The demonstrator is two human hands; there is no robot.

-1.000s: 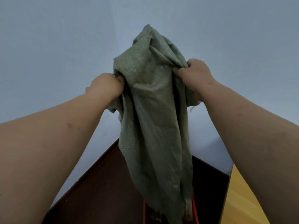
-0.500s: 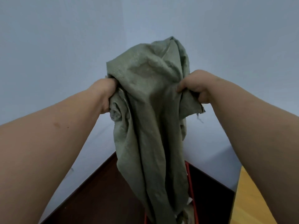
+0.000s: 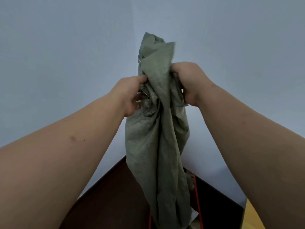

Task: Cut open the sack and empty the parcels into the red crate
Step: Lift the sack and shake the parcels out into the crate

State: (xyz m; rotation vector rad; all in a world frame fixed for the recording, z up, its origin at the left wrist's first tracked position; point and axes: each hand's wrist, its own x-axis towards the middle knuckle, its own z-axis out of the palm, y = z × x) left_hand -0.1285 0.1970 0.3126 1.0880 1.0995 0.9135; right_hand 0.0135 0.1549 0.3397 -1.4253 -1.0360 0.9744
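A limp grey-green woven sack [image 3: 156,146] hangs upside down in front of me, bunched at the top and trailing down to the bottom of the view. My left hand [image 3: 130,95] grips its left side and my right hand [image 3: 189,83] grips its right side, both fists closed on the cloth close together. Below the sack's lower end, thin strips of the red crate's rim [image 3: 197,200] show. A pale scrap, perhaps a parcel [image 3: 194,215], peeks out beside the sack; the crate's inside is otherwise hidden.
The crate stands on a dark brown floor [image 3: 107,204] in a room corner, with pale blue walls [image 3: 66,63] meeting behind the sack. A yellow wooden surface [image 3: 252,217] lies at the lower right.
My hands have come closer together, gathering the sack's top into a tighter bunch. The sack's upper end now sticks up in a narrow peak. The view has tilted slightly.
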